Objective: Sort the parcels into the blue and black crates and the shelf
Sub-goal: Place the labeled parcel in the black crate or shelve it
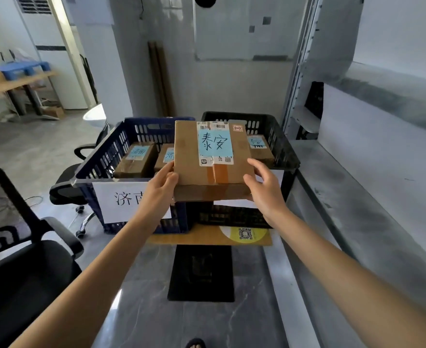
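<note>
I hold a brown cardboard parcel (pixel 212 159) with a light blue handwritten label in the air, above the seam between the two crates. My left hand (pixel 160 188) grips its near left corner. My right hand (pixel 263 187) holds its near right edge. The blue crate (pixel 101 159) on the left carries a white paper sign and contains two labelled parcels (pixel 136 158). The black crate (pixel 279 144) on the right holds one labelled parcel (pixel 258 146). The grey metal shelf (pixel 357 187) runs along the right side.
The crates rest on a flat cardboard sheet (pixel 207 237) on a grey marble-look table (pixel 156 310), with a black mat (pixel 202 272) in front. Black office chairs (pixel 18 259) stand to the left. A whiteboard (pixel 244 28) hangs on the far wall.
</note>
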